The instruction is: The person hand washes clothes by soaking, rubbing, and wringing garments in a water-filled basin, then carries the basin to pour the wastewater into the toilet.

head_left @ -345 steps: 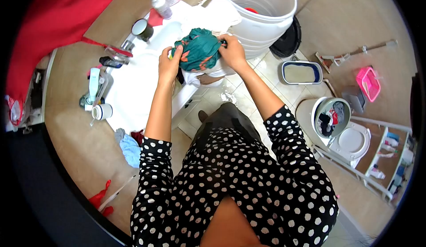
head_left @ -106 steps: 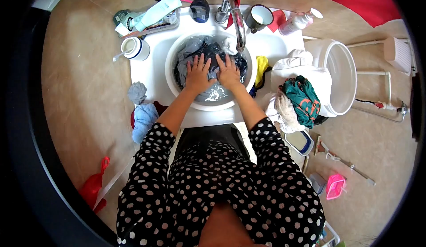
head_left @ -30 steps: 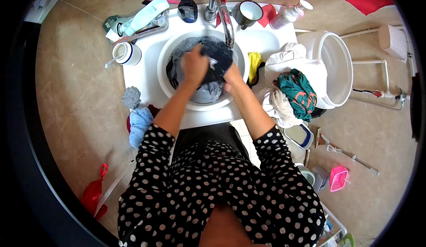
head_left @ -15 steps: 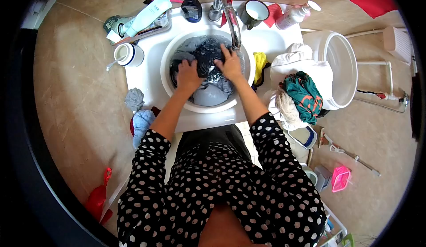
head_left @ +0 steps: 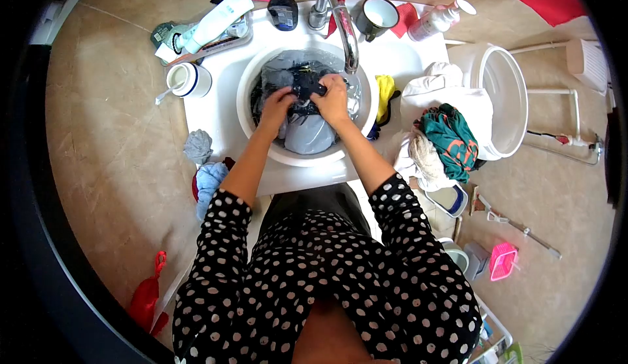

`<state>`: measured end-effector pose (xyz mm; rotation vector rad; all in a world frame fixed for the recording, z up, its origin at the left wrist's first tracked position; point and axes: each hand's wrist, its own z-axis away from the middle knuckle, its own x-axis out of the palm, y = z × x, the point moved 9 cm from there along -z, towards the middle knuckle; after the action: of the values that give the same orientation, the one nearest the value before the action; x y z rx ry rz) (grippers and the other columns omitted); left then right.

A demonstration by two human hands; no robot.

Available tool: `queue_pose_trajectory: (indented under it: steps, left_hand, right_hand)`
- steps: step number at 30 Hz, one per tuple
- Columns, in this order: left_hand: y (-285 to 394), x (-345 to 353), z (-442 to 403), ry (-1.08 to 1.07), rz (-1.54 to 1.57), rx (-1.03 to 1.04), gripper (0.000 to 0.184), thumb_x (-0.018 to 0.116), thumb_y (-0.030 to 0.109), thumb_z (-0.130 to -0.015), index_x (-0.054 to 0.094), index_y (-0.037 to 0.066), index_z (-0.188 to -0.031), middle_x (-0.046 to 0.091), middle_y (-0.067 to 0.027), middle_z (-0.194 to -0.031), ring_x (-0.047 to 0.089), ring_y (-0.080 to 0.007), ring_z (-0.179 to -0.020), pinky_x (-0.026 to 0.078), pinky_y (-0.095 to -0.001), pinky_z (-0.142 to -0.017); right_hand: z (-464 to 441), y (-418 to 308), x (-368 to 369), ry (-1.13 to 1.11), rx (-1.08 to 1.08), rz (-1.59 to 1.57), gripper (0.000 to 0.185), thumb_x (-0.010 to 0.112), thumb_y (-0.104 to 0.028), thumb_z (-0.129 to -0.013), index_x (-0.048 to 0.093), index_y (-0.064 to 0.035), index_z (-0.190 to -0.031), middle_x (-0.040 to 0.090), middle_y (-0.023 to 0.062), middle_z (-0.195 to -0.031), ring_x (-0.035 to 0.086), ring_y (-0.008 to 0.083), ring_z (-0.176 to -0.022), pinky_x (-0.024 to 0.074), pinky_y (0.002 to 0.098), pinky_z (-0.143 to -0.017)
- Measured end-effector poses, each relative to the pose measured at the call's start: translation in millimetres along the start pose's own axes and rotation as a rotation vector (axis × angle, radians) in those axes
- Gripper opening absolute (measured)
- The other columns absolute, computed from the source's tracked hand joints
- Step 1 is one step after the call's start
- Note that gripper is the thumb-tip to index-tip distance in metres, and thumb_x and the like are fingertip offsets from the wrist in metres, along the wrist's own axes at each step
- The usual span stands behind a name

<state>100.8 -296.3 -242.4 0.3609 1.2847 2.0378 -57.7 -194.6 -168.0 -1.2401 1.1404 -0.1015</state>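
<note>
A white basin (head_left: 244, 105) stands in the sink under the tap (head_left: 345, 30), holding water and wet dark and grey clothes. My left hand (head_left: 277, 107) has its fingers curled on the left edge of a dark cloth (head_left: 304, 84). My right hand (head_left: 333, 99) pinches the same cloth at its right side. A grey cloth (head_left: 309, 135) bulges out of the water just below both hands. Right of the basin lies a yellow cloth (head_left: 386, 95).
White clothes (head_left: 451, 99) and a green patterned cloth (head_left: 451, 138) are heaped at the right, beside a large white barrel (head_left: 507, 102). Bottles, a mug (head_left: 377, 17) and a white jar (head_left: 188, 80) line the sink. A blue cloth (head_left: 210, 184) hangs at the left corner.
The green cloth, between my hands in the oldest frame, now lies on the heap. Since half a second ago my spread fingers have closed on the dark cloth, which has risen slightly from the water.
</note>
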Motion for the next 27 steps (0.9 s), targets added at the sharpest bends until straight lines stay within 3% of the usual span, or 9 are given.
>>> queue_pose_trajectory:
  steps: [4,8,11,14,16,20,22,24,27]
  left_hand:
    - [-0.3,-32.8,34.5,0.231,0.14,-0.159,0.026,0.058,0.034,-0.092,0.065,0.01,-0.098,0.062,-0.0023,-0.086,0.054,-0.012,-0.072,0.041,-0.0229,-0.062]
    - [-11.5,-8.8,66.1,-0.028,0.471,-0.478,0.049,0.044,0.053,-0.094,0.054,0.015,-0.122,0.062,-0.0025,-0.09,0.062,-0.0151,-0.072,0.051,-0.0333,-0.055]
    - [53.8,28.6,65.8,-0.665,0.967,0.051,0.059,0.034,0.058,-0.094,0.049,0.012,-0.128,0.06,-0.0074,-0.115,0.062,-0.0214,-0.1,0.052,-0.0387,-0.085]
    - [80.4,23.2,68.8,-0.965,0.82,0.41,0.05,0.044,0.042,-0.094,0.049,0.004,-0.126,0.058,-0.0096,-0.119,0.056,-0.0223,-0.11,0.042,-0.0348,-0.101]
    - [69.4,16.6,77.3,-0.598,0.811,0.021,0.038,0.055,0.034,-0.089,0.06,0.003,-0.111,0.064,-0.0094,-0.106,0.06,-0.0213,-0.101,0.047,-0.0323,-0.094]
    - [40.1,3.0,64.0,-0.082,0.904,-0.033,0.043,0.061,0.013,-0.084,0.053,0.001,-0.124,0.062,-0.0132,-0.114,0.062,-0.0261,-0.103,0.05,-0.0378,-0.092]
    - [45.4,0.7,77.1,0.259,0.416,-0.045,0.046,0.061,0.012,-0.083,0.05,-0.003,-0.125,0.062,-0.0152,-0.112,0.062,-0.0274,-0.098,0.049,-0.032,-0.088]
    - [88.2,14.3,108.1,0.385,-0.172,0.161,0.046,0.057,0.012,-0.085,0.048,-0.008,-0.125,0.053,-0.0204,-0.123,0.054,-0.0309,-0.111,0.041,-0.036,-0.097]
    - [111.1,53.1,120.8,0.115,-0.001,0.294,0.039,0.06,0.023,-0.084,0.058,-0.006,-0.109,0.06,-0.0211,-0.106,0.058,-0.0336,-0.097,0.044,-0.0377,-0.087]
  right_hand:
    - [15.6,-42.9,0.2,-0.249,0.229,-0.62,0.018,0.068,-0.002,-0.067,0.055,-0.001,-0.079,0.052,0.0087,-0.079,0.055,0.0215,-0.073,0.0447,0.0308,-0.066]
    - [35.2,-135.3,-35.4,-0.326,0.114,-0.946,0.017,0.064,0.006,-0.071,0.053,-0.0013,-0.082,0.053,0.0039,-0.089,0.051,0.0125,-0.088,0.0406,0.0249,-0.08]
    - [49.0,-194.0,-71.6,-0.432,-0.126,-1.0,0.021,0.065,0.004,-0.071,0.045,-0.0033,-0.075,0.052,0.0059,-0.093,0.05,0.0146,-0.091,0.0389,0.0255,-0.082]
    - [56.0,-205.6,-87.0,-0.441,-0.089,-1.091,0.021,0.065,0.005,-0.07,0.047,-0.0041,-0.078,0.053,0.0055,-0.095,0.05,0.0143,-0.092,0.0401,0.0263,-0.082]
    - [56.4,-173.1,-73.8,-0.367,0.1,-1.202,0.02,0.064,0.006,-0.07,0.05,-0.0044,-0.081,0.053,0.0051,-0.096,0.051,0.014,-0.092,0.0406,0.0267,-0.083]
    - [38.9,-61.4,-37.2,-0.125,0.41,-1.073,0.02,0.064,-0.015,-0.085,0.056,-0.0047,-0.101,0.059,0.0035,-0.09,0.053,0.0118,-0.081,0.0429,0.0259,-0.073]
    - [46.9,-9.7,-21.1,-0.126,0.618,-0.724,0.034,0.062,-0.032,-0.09,0.056,-0.0029,-0.107,0.061,0.0059,-0.095,0.058,0.0159,-0.086,0.047,0.0304,-0.077]
    - [67.3,1.9,1.3,-0.272,0.887,-1.043,0.046,0.058,-0.042,-0.091,0.055,-0.0018,-0.113,0.062,0.009,-0.1,0.06,0.0204,-0.091,0.0489,0.0343,-0.083]
    - [75.6,15.7,43.6,-0.502,0.927,-1.427,0.057,0.052,-0.049,-0.093,0.054,-0.0001,-0.121,0.063,0.0151,-0.11,0.062,0.0271,-0.099,0.0511,0.0404,-0.089]
